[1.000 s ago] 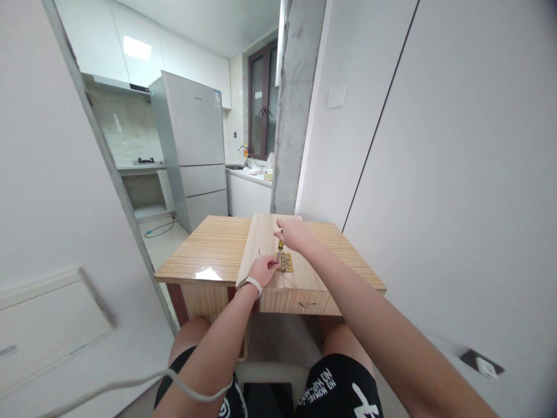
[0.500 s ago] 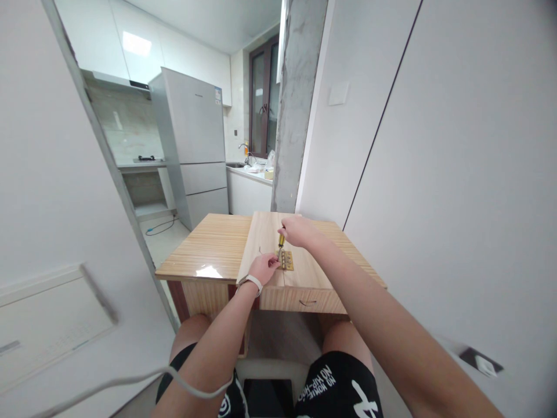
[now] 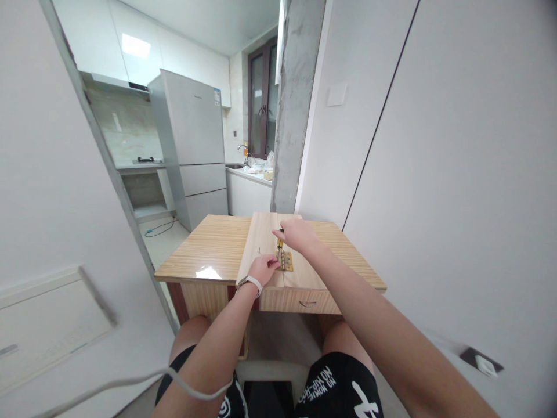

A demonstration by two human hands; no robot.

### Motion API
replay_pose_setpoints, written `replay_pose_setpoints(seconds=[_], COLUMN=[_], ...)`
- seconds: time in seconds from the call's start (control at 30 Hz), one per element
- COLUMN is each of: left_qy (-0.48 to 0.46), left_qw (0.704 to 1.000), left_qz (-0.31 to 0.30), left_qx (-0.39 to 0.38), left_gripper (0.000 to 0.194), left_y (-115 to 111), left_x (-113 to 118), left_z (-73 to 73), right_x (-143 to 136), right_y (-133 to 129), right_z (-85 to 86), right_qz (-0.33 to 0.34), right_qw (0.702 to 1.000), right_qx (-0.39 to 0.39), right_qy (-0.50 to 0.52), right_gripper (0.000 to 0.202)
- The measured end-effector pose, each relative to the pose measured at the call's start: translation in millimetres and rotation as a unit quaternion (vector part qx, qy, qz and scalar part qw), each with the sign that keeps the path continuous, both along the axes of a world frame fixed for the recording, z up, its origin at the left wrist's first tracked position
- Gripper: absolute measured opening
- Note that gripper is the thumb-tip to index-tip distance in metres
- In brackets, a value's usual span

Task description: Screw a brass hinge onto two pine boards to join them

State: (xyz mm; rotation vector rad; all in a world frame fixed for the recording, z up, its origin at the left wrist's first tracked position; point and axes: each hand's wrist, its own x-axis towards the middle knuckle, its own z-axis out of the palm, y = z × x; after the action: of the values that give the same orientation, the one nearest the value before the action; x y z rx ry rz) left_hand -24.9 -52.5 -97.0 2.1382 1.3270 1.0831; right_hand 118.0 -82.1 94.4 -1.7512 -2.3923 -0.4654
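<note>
The right hand [image 3: 297, 234] is closed around the yellow-and-black handle of a slim metal-shafted screwdriver [image 3: 280, 243], holding it nearly upright from above. The left hand [image 3: 263, 269], below it, has its thumb and fingers drawn together at the lower end of the shaft; whether they pinch a screw or steady the tip cannot be told. The hands are apart but near each other.

The tool's lower end is at the left part of a brass-coloured, flat metal hinge [image 3: 288, 262], which lies across the seam of two pale, smooth wooden boards. A small, thin dark piece [image 3: 260, 251] lies on the left board [image 3: 260, 235], just beyond the left hand.

The step in hand appears to be working a screw at the hinge's left leaf. That calls for an upright shaft, a seated tip, steady downward pressure and fingertips kept clear of the blade.

Under the boards is a glossy, striped wooden table [image 3: 206, 247], with a striped drawer front [image 3: 282, 301] facing the seated person. Farther off stands a tall silver-grey refrigerator [image 3: 198, 125].
</note>
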Motion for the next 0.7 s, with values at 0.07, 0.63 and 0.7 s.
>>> replay_pose_setpoints(seconds=[0.07,0.63,0.7], left_qy=[0.005,-0.042,-0.051], left_qw=[1.000,0.999,0.998], left_qz=[0.003,-0.006,-0.005], left_qx=[-0.001,-0.012,-0.019], left_gripper=[0.015,0.011,0.011], left_y=[1,1,-1], left_x=[-1,-2,-1], left_z=[-1.4,-3.8,-2.3], right_x=[1,4,2], right_y=[1,7,5], right_z=[1.6,10.8,9.9], right_qz=[0.035,0.038,0.025], right_qw=[0.999,0.998,0.999], right_qx=[-0.009,-0.045,-0.037], right_qy=[0.009,-0.012,-0.017], right_gripper=[0.036,0.034,0.039])
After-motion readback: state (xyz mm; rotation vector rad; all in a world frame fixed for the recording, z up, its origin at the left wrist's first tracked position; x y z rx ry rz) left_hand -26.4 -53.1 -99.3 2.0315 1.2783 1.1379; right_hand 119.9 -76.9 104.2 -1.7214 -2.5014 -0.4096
